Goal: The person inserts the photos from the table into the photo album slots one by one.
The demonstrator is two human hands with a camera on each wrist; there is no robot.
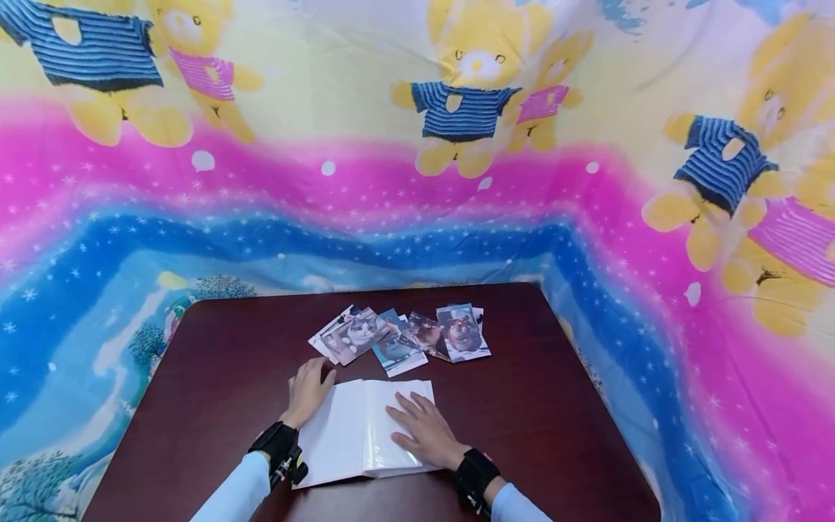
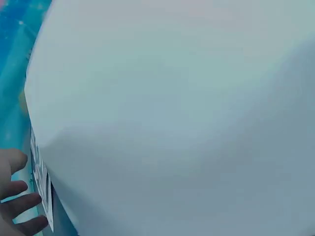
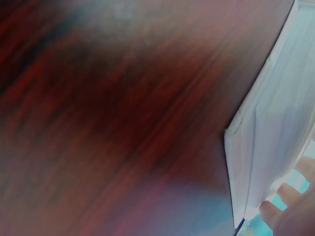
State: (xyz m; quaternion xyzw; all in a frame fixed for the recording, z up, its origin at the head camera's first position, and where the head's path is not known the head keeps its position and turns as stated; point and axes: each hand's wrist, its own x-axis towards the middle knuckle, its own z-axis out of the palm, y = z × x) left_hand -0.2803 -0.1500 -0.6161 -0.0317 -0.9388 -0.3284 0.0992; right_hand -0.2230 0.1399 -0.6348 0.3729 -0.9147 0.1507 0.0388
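A white photo album (image 1: 335, 435) lies spread on the table, with a shiny clear sleeve (image 1: 383, 428) on its right-hand page. My right hand (image 1: 427, 433) rests on that page with fingers spread. At the upper left edge of the album is my left hand (image 1: 309, 393), its fingers loosely bent and holding nothing. The left wrist view is mostly filled by the white page (image 2: 162, 93), with the left fingers (image 2: 22, 202) beside its edge. In the right wrist view the album's stacked pages (image 3: 280, 118) show from the side, fingertips (image 3: 269, 212) along them.
Beyond the album several overlapping photo prints lie in a row, among them a cat photo (image 1: 363, 332) and a rightmost print (image 1: 462, 333). The dark red-brown table (image 1: 535, 406) has rounded far corners. A bear-patterned cloth (image 1: 365, 196) hangs around its back and sides.
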